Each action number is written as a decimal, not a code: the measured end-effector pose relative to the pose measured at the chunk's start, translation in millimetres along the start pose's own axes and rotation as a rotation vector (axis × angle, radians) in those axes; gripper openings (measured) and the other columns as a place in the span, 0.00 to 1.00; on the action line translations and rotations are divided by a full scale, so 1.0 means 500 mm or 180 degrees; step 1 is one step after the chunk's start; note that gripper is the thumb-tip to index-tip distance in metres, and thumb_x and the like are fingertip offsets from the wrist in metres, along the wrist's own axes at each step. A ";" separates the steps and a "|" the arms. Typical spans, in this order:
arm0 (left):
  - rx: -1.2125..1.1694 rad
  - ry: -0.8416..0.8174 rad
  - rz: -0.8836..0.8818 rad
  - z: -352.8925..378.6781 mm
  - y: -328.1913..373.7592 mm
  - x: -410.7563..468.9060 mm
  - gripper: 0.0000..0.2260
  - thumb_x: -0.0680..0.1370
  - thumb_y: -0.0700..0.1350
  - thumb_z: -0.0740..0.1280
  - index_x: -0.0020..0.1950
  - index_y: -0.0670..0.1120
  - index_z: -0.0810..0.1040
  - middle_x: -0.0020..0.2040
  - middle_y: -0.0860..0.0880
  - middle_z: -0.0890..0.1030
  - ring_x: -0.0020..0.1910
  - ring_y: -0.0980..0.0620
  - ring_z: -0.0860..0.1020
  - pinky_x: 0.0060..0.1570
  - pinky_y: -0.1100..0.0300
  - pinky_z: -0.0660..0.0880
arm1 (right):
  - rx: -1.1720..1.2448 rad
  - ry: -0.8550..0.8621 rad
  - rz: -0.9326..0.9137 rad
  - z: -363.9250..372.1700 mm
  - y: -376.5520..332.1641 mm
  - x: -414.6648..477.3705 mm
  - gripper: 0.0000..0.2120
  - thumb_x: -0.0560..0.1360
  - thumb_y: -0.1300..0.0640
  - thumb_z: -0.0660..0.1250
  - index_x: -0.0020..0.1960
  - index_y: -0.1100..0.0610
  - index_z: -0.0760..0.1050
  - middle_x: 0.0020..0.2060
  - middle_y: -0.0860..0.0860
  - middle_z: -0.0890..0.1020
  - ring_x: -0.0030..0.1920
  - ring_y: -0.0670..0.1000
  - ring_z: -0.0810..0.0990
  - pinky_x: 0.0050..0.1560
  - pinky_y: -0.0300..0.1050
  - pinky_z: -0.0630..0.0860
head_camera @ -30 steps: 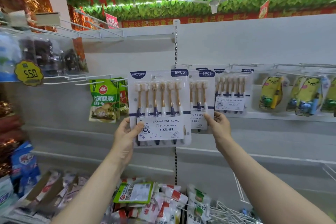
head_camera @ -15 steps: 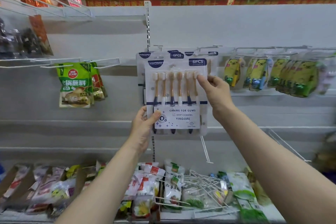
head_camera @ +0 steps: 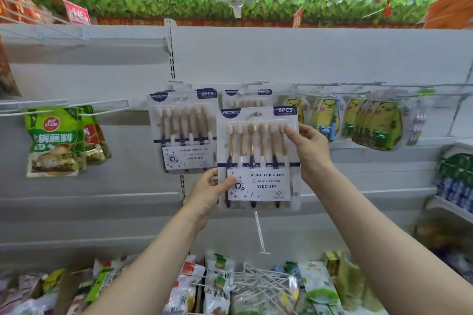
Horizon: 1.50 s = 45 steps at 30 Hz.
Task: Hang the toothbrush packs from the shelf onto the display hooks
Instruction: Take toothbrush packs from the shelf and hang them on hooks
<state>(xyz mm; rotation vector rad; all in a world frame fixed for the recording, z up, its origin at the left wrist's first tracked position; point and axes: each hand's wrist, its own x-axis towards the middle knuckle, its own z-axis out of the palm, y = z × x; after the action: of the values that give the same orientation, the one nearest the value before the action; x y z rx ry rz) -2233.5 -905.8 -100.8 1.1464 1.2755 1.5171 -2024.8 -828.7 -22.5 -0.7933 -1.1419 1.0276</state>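
Observation:
I hold a clear toothbrush pack with a white label and several gold-handled brushes upright in front of the white back panel. My left hand grips its lower left edge. My right hand pinches its upper right edge. The pack's hang hole sits just below and in front of a display hook. Behind it hangs another toothbrush pack, mostly hidden. A further hung toothbrush pack is on the hook to the left.
Yellow-green character packs hang on hooks to the right. Green sauce pouches hang at the left. A bare white hook sticks out below the pack. Snack bags and loose white hooks fill the lower shelf.
The held pack has shifted right, away from the left hung pack, and now sits in front of the second hook's pack. Both hands keep their grip.

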 end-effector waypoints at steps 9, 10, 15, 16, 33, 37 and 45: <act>-0.0026 0.0034 0.0107 0.057 0.006 0.108 0.13 0.73 0.45 0.76 0.55 0.48 0.80 0.48 0.53 0.86 0.53 0.52 0.82 0.53 0.53 0.72 | 0.0009 -0.0277 -0.0339 -0.039 -0.011 0.114 0.18 0.72 0.51 0.77 0.58 0.56 0.80 0.50 0.50 0.85 0.52 0.48 0.82 0.57 0.45 0.76; -0.0082 0.0092 0.0160 0.057 0.004 0.114 0.12 0.73 0.44 0.76 0.54 0.48 0.80 0.46 0.54 0.86 0.52 0.53 0.82 0.50 0.56 0.72 | -0.0007 -0.0341 -0.0399 -0.035 -0.012 0.123 0.18 0.71 0.50 0.78 0.57 0.56 0.80 0.49 0.49 0.85 0.51 0.47 0.82 0.57 0.45 0.76; -0.0292 0.0314 0.0436 0.062 0.009 0.138 0.09 0.74 0.42 0.74 0.52 0.51 0.79 0.43 0.57 0.85 0.47 0.59 0.80 0.46 0.60 0.71 | 0.0058 -0.0446 -0.0526 -0.006 -0.010 0.162 0.28 0.63 0.43 0.79 0.57 0.56 0.81 0.51 0.53 0.86 0.55 0.55 0.83 0.62 0.53 0.78; -0.0311 0.0326 0.0465 0.062 0.009 0.143 0.09 0.75 0.41 0.73 0.52 0.51 0.79 0.43 0.57 0.84 0.45 0.61 0.80 0.45 0.62 0.70 | 0.0070 -0.0441 -0.0519 -0.002 -0.008 0.170 0.28 0.63 0.43 0.79 0.57 0.57 0.81 0.51 0.53 0.86 0.54 0.54 0.83 0.63 0.54 0.78; -0.0239 0.0765 0.0673 0.100 -0.039 0.262 0.12 0.79 0.44 0.69 0.63 0.47 0.76 0.58 0.50 0.83 0.59 0.53 0.79 0.55 0.63 0.74 | 0.0046 -0.0574 -0.0277 0.014 0.051 0.289 0.19 0.67 0.48 0.79 0.55 0.54 0.82 0.50 0.54 0.86 0.57 0.60 0.83 0.63 0.64 0.76; -0.0168 0.0938 0.0614 0.123 -0.063 0.310 0.17 0.80 0.48 0.69 0.68 0.50 0.73 0.66 0.48 0.78 0.66 0.49 0.75 0.66 0.51 0.71 | -0.0029 -0.0712 -0.0307 0.013 0.059 0.327 0.19 0.71 0.52 0.78 0.58 0.57 0.80 0.49 0.53 0.86 0.54 0.56 0.84 0.63 0.60 0.77; -0.0023 0.1171 0.0517 0.132 -0.067 0.395 0.28 0.81 0.51 0.66 0.78 0.53 0.60 0.76 0.50 0.66 0.74 0.47 0.65 0.66 0.51 0.65 | -0.0211 -0.0899 -0.0249 0.027 0.095 0.418 0.26 0.66 0.45 0.79 0.58 0.56 0.79 0.53 0.54 0.85 0.58 0.57 0.82 0.63 0.59 0.77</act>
<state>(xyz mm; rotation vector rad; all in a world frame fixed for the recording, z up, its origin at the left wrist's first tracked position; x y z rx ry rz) -2216.4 -695.4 -103.4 1.0156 1.4416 1.9172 -2031.0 -616.4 8.3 -0.6631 -1.4429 1.0630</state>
